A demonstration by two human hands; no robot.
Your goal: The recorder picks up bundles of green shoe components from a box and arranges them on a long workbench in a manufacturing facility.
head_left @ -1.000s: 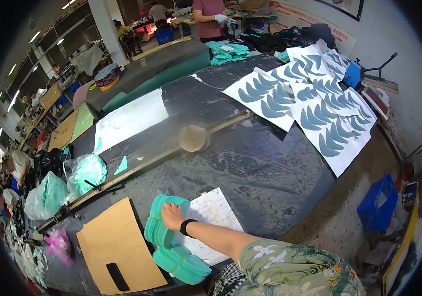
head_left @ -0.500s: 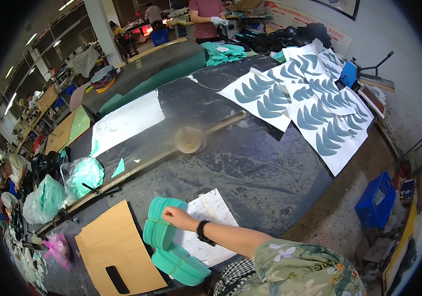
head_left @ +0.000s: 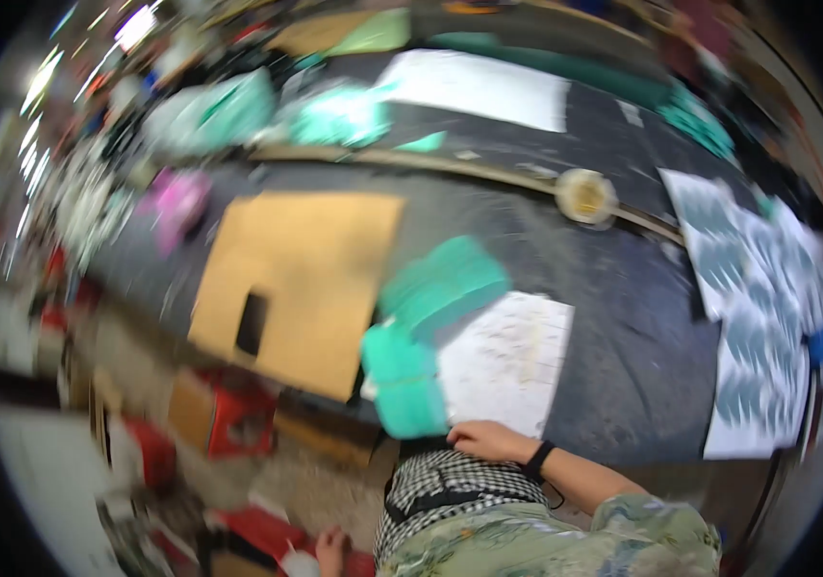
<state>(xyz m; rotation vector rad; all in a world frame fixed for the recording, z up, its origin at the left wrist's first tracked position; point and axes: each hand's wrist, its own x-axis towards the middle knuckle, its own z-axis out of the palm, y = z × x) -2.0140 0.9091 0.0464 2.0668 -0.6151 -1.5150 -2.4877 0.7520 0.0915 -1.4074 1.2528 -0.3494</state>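
Observation:
Two banded stacks of teal sole-shaped sheets lie on the dark table (head_left: 623,288): an upper stack (head_left: 450,284) and a lower stack (head_left: 404,380). A white marked sheet (head_left: 507,361) lies beside them. My right hand (head_left: 490,441), with a black wristband, is at the table's near edge, by the lower stack's corner and the sheet's lower edge. Its fingers are curled in; whatever they hold, if anything, is hidden. My left hand (head_left: 331,551) hangs low at the bottom left, near a red thing (head_left: 262,529); its fingers are blurred.
A brown cardboard sheet (head_left: 305,279) with a black phone-like slab (head_left: 252,323) lies left of the stacks. Beyond runs a long bar (head_left: 450,168) with a tape roll (head_left: 586,197) on it. Printed white sheets (head_left: 758,327) lie right. Below left stands a red stool (head_left: 241,418).
The view has swung left and down. My right hand has left the upper teal stack and come back to the table's near edge. My left hand has come into view.

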